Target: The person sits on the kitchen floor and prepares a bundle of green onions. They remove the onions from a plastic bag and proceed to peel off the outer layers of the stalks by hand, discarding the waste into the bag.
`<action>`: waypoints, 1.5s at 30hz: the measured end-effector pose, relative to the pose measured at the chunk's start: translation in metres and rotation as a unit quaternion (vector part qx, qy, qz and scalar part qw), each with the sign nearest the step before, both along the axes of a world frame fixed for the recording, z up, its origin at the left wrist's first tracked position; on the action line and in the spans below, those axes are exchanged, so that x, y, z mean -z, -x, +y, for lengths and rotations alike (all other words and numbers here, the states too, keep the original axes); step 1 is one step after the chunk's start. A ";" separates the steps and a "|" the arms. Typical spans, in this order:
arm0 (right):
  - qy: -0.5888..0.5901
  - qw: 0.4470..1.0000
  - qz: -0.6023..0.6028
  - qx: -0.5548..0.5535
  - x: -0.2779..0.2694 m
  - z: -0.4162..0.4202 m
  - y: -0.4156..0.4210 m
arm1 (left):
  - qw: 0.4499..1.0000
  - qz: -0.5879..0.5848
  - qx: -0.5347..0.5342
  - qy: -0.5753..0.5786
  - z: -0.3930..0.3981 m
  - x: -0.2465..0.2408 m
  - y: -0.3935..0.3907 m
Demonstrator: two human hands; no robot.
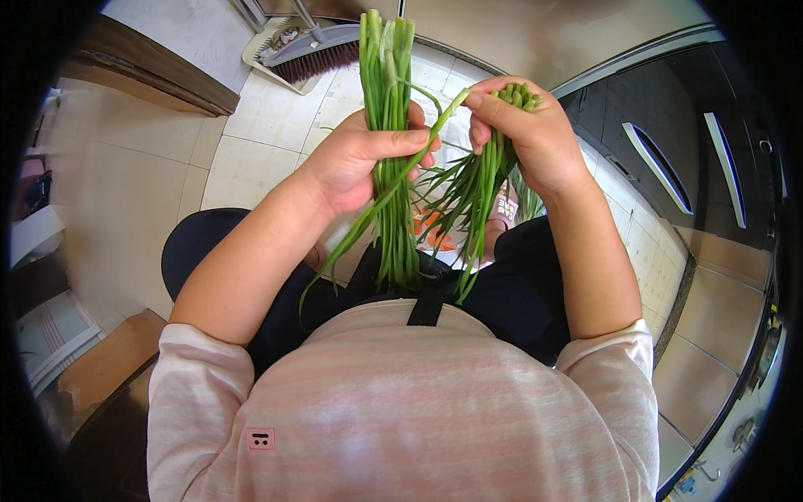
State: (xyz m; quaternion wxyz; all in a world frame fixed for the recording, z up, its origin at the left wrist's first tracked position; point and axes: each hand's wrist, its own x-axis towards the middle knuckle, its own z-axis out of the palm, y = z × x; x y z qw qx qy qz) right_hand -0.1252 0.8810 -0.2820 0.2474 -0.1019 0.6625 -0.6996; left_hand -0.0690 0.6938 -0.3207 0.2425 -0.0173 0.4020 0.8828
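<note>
My left hand grips an upright bundle of long green stalks, which look like garlic chives; their pale cut ends point up and away. In my right hand is a second bunch of greens, its stem ends showing above my curled fingers and its leaf tips hanging down. A single pale-based stalk slants across the left bundle. Its base end meets my right thumb and forefinger, while my left thumb lies over it lower down. Both bunches hang over my lap.
A grey broom rests in a white dustpan on the tiled floor. A black cabinet with light handles stands at right. More greens lie near my slippered foot. A wooden door edge juts in at left.
</note>
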 end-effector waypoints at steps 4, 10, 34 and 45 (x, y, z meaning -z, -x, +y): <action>-0.013 1.000 -0.011 0.001 0.000 0.000 0.000 | 1.000 -0.007 -0.008 -0.001 0.001 0.001 0.000; 0.006 0.998 -0.035 -0.042 -0.004 -0.006 -0.009 | 1.000 -0.006 -0.009 -0.016 0.002 0.003 0.000; 0.014 0.996 0.022 0.085 -0.005 0.002 -0.001 | 0.998 -0.036 -0.007 -0.060 -0.003 0.009 0.001; -0.055 0.998 -0.018 0.040 -0.001 0.007 -0.004 | 1.000 0.000 -0.014 0.016 0.006 0.005 0.003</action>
